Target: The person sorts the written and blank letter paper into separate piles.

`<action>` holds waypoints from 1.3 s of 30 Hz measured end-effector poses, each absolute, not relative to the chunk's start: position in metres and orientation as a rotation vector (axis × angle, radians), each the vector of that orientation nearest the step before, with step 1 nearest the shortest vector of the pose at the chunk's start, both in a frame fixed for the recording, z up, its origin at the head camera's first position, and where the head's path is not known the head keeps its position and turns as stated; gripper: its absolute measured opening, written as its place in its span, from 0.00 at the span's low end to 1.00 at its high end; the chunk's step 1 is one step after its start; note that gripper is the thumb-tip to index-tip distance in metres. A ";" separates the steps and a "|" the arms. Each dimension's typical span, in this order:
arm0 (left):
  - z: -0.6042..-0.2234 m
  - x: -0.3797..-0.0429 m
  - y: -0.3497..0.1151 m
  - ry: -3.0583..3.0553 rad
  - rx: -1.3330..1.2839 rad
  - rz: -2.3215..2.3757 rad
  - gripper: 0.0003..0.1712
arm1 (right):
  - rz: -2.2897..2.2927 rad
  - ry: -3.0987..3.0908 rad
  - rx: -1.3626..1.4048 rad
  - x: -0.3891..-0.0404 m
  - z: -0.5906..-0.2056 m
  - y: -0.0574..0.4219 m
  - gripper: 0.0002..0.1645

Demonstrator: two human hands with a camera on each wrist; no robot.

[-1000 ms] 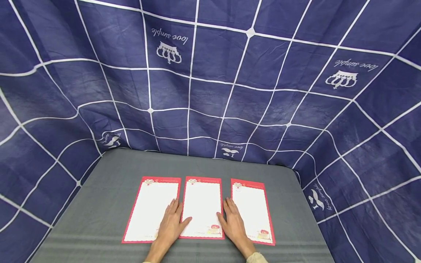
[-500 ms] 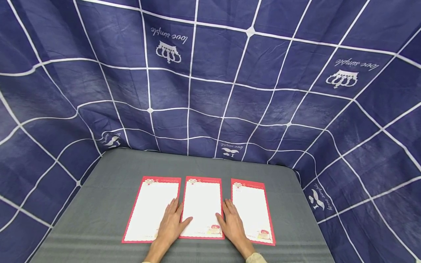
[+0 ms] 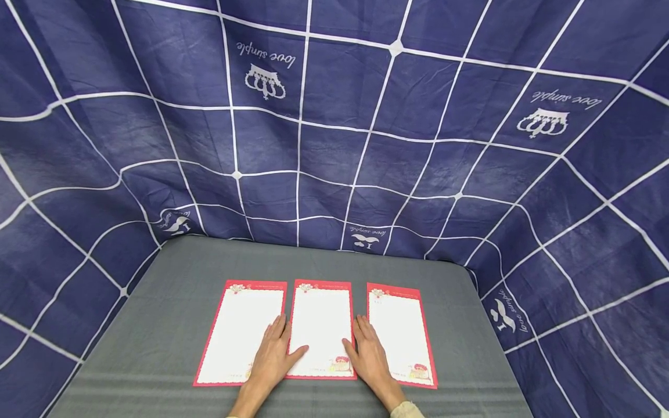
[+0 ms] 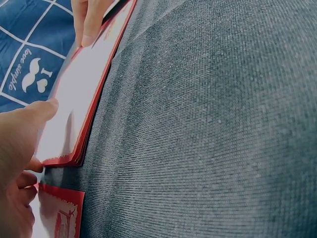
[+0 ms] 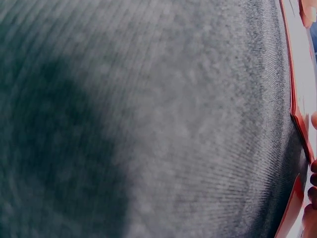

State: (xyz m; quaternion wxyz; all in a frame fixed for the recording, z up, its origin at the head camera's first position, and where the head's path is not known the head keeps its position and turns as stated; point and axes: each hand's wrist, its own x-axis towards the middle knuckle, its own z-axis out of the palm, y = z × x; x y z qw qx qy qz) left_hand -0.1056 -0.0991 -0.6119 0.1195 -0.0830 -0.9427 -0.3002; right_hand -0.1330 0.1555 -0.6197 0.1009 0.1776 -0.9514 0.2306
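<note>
- The middle stack (image 3: 321,325) lies flat between the left paper (image 3: 241,331) and the right paper (image 3: 399,334), midway between the side edges of the tabletop (image 3: 183,273), red header toward the far edge.
- Left hand (image 3: 272,351): fingers nearly straight, spread over the gap and the left paper's inner border, thumb over the middle stack, gripping nothing.
- Right hand (image 3: 370,353): much the same, fingers outstretched along the other gap, thumb at the stack's right border; how hard either hand presses cannot be told.
- Several red edges show at the stack's near corner, so even pressure from both sides would probably keep the sheets together.
- Light thumbs seem best; a heavy one could slide the top sheet.
- Lifting the fingers clear of the outer papers would likely avoid dragging them; the right one sits slightly turned.
</note>
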 end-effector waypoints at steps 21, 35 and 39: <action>-0.609 -0.106 -0.098 -2.679 -0.139 -1.117 0.38 | 0.750 -2.540 0.500 -0.133 -0.615 0.154 0.28; -0.602 -0.106 -0.094 -2.606 -0.073 -1.265 0.25 | 1.003 -2.434 0.478 -0.135 -0.613 0.151 0.26; -0.602 -0.107 -0.093 -2.595 -0.054 -1.312 0.23 | 1.040 -2.455 0.453 -0.135 -0.613 0.151 0.25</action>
